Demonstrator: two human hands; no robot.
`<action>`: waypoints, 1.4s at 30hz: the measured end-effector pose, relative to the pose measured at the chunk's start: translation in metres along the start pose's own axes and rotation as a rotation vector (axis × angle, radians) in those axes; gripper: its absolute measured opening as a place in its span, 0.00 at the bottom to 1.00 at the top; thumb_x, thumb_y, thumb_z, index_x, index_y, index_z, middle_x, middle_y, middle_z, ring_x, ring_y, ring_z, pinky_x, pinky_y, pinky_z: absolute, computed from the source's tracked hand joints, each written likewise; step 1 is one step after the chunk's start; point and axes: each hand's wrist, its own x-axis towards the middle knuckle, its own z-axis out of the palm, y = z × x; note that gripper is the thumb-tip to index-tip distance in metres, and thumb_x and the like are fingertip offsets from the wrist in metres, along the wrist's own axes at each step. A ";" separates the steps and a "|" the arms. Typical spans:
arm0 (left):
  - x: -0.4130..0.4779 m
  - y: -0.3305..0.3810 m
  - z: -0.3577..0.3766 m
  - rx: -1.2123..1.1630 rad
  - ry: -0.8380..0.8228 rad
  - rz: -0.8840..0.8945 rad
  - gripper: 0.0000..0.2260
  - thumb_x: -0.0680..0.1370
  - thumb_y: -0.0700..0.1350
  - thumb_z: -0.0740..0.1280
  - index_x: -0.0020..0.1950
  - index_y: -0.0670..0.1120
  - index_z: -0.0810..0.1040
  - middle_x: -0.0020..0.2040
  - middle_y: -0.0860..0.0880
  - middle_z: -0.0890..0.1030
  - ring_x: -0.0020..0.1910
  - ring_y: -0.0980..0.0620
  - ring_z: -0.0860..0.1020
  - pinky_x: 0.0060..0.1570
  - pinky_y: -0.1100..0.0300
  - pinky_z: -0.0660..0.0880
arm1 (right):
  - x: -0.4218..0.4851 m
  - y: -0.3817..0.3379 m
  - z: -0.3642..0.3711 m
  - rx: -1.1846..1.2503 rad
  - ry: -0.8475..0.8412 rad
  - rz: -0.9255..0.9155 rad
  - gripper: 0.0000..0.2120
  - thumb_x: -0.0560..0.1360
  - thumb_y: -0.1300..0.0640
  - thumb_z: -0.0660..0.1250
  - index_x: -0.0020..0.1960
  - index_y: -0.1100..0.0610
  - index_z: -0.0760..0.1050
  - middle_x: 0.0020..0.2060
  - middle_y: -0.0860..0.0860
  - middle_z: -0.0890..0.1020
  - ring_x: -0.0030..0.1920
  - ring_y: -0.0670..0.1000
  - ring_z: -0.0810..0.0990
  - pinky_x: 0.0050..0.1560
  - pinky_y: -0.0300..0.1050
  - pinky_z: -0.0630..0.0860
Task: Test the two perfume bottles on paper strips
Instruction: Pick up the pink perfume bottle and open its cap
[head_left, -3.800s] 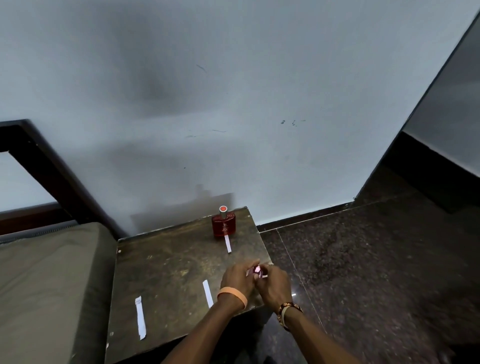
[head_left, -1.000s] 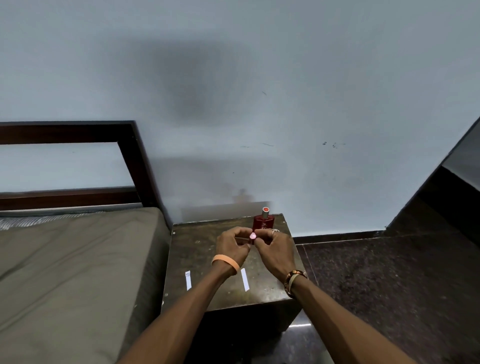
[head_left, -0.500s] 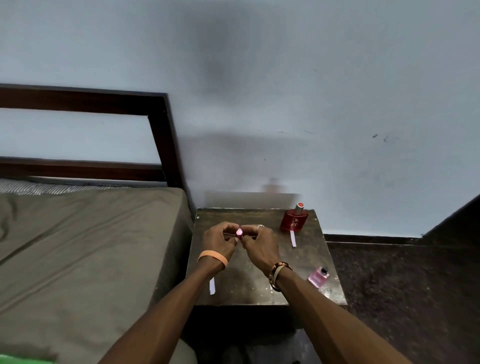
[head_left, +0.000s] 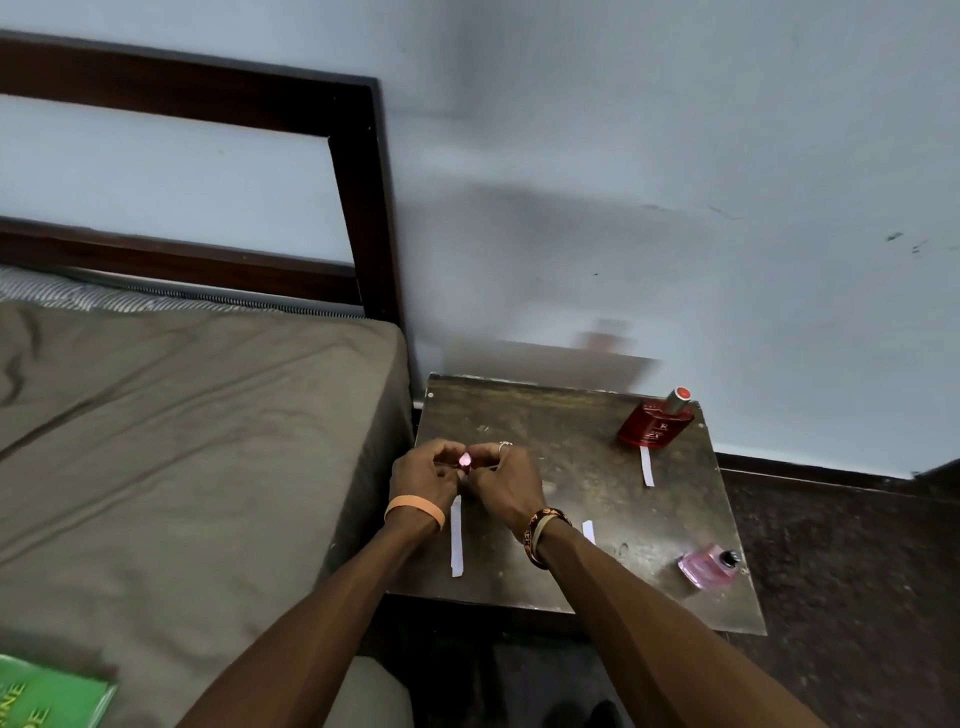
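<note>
Both hands, left hand (head_left: 423, 475) and right hand (head_left: 501, 480), pinch a small pink cap (head_left: 465, 459) over the tabletop's (head_left: 561, 431) left side, pink perfume bottle (head_left: 707, 565) uncapped at front-right corner; likely next: set cap down, spray strip (head_left: 456, 535).

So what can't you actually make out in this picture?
- The small pink object pinched between the left hand and right hand: mostly covered by fingers, too small to identify.
- Paper strip: partly hidden behind the right wrist.
- Red perfume bottle label: too small to read.
- Green book: cut off by the frame's bottom-left corner.
</note>
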 end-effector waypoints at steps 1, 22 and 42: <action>0.003 -0.002 -0.002 0.001 0.006 -0.008 0.14 0.69 0.33 0.72 0.50 0.48 0.82 0.44 0.51 0.84 0.42 0.56 0.82 0.47 0.64 0.79 | 0.004 -0.002 0.003 0.008 -0.009 0.002 0.15 0.72 0.69 0.67 0.55 0.57 0.83 0.47 0.52 0.86 0.49 0.51 0.83 0.53 0.50 0.82; 0.044 -0.040 0.003 0.041 0.037 -0.113 0.16 0.69 0.32 0.69 0.54 0.46 0.80 0.48 0.48 0.84 0.42 0.52 0.82 0.51 0.55 0.80 | 0.041 0.007 0.033 -0.142 -0.083 -0.016 0.23 0.70 0.70 0.61 0.63 0.58 0.78 0.56 0.55 0.83 0.56 0.54 0.81 0.58 0.56 0.79; -0.043 0.041 0.121 0.222 -0.256 0.097 0.07 0.73 0.45 0.69 0.48 0.45 0.82 0.46 0.47 0.84 0.46 0.49 0.80 0.49 0.57 0.76 | -0.066 0.100 -0.106 -0.299 0.384 0.243 0.05 0.71 0.54 0.71 0.46 0.51 0.82 0.44 0.49 0.85 0.47 0.51 0.82 0.48 0.44 0.76</action>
